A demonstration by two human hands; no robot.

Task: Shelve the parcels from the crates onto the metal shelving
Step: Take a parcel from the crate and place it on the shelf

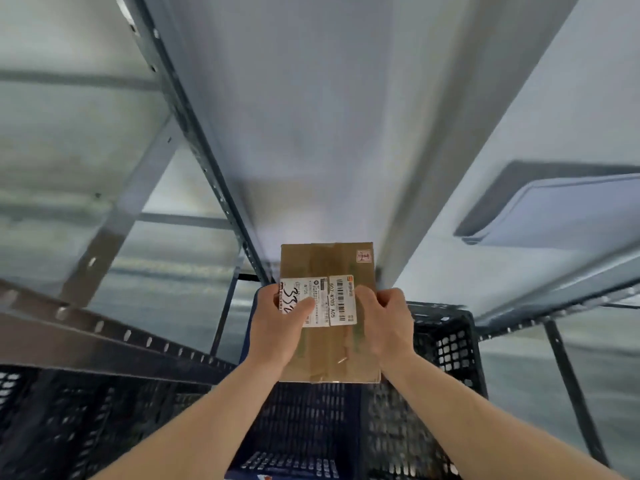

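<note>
Both bare forearms reach up from the lower frame; left hand [277, 323] and right hand [386, 323] grip at centre, fingers [367, 299] curled.

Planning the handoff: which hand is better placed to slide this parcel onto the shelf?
Probably right: the right hand grips the parcel edge nearest the shelf; the left hand covers the label.

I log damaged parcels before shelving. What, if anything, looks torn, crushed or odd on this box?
Nothing serious stands out. The cardboard box, held by the left hand and right hand, looks square and uncrushed. Its label seems split into two slightly offset pieces, and the tape near the lower edge looks scuffed.
</note>
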